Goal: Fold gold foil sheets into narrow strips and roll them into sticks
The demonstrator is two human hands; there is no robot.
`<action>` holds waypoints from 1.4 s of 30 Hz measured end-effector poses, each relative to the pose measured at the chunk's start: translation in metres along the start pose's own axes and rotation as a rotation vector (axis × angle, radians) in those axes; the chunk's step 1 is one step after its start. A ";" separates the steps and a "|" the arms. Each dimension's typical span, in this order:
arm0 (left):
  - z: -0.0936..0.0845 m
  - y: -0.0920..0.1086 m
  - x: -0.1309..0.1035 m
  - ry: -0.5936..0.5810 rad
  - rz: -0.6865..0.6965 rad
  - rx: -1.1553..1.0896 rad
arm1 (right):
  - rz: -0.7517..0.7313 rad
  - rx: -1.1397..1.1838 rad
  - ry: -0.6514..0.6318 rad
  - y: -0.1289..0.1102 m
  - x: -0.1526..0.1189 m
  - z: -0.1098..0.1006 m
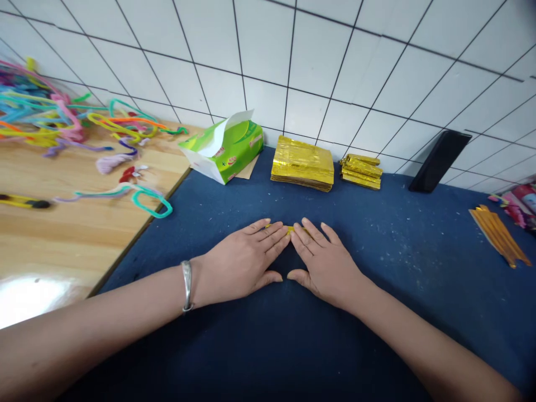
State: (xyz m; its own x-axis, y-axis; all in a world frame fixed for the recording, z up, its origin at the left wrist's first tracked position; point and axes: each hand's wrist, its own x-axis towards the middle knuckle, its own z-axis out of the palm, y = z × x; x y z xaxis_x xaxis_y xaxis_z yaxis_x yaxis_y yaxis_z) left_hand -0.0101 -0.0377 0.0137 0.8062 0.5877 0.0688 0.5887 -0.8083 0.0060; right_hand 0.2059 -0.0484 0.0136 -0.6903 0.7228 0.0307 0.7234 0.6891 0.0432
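Both hands lie flat, palms down, on the dark blue tabletop. Under the fingertips of my left hand [247, 257] and my right hand [324, 259] is a narrow gold strip [290, 229], mostly covered by the fingers. The fingers of each hand are stretched out, and the two sets of fingertips nearly meet. A silver bracelet [187, 286] is on my left wrist. Beyond the hands sit a thick stack of gold foil sheets [302, 162] and, to its right, a small pile of folded gold strips [360, 171].
A green tissue pack [240, 148] and a black upright object [439, 161] stand near the tiled wall. More folded gold strips [498, 234] lie far right on the blue surface [419, 268]. Colourful pipe cleaners [62, 117] and a yellow-black tool [25, 201] lie on the wooden table at left.
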 end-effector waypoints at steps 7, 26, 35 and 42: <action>-0.002 0.014 -0.006 0.005 -0.036 0.124 | 0.028 -0.049 0.012 -0.004 -0.005 -0.004; -0.015 0.011 -0.004 0.061 -0.087 0.124 | 0.036 -0.141 0.055 -0.007 -0.011 0.000; -0.018 0.006 0.003 -0.004 -0.096 0.114 | 0.089 -0.094 0.032 -0.014 -0.008 -0.005; -0.019 0.008 0.003 -0.001 -0.099 0.143 | 0.110 -0.120 0.004 -0.014 -0.006 -0.008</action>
State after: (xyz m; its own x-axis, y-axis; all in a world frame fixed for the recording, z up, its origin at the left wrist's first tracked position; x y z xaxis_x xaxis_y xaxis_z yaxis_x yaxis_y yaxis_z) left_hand -0.0044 -0.0429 0.0331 0.7436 0.6645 0.0739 0.6679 -0.7329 -0.1294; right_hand 0.1999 -0.0627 0.0207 -0.6073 0.7931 0.0456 0.7883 0.5945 0.1586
